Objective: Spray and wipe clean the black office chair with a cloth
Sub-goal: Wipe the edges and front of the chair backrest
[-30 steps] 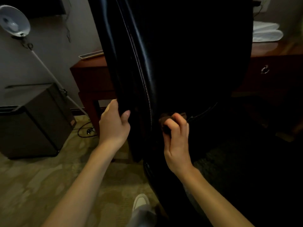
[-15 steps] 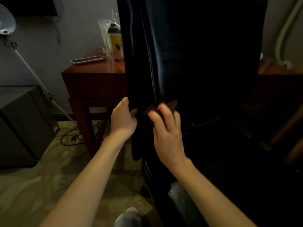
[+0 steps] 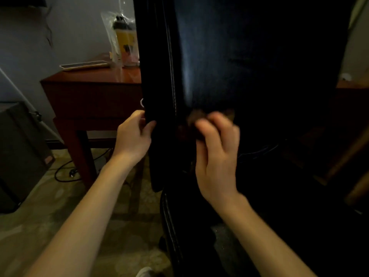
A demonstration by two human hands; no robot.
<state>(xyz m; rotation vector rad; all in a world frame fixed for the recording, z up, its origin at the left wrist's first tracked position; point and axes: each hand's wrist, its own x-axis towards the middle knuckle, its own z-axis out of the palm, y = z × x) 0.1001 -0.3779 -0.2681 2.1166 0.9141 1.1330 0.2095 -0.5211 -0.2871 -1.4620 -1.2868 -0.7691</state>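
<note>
The black leather office chair (image 3: pixel 249 66) fills the middle and right of the view, its backrest upright with pale stitching down the left side. My left hand (image 3: pixel 133 136) grips the backrest's left edge. My right hand (image 3: pixel 217 152) presses a dark brown cloth (image 3: pixel 194 117) against the lower backrest, fingers curled over it; the hand is blurred. Most of the cloth is hidden under my fingers. The seat below is dark and hard to make out.
A red-brown wooden side table (image 3: pixel 89 92) stands behind the chair at left, bearing a flat tray (image 3: pixel 83 64) and a bagged bottle (image 3: pixel 124 37). A dark box (image 3: pixel 22 152) sits at far left. A black cable (image 3: pixel 67 172) lies on the patterned carpet.
My right hand with the cloth has moved up and to the right across the lower backrest. My left hand keeps its hold on the chair's edge. The view has shifted right.
</note>
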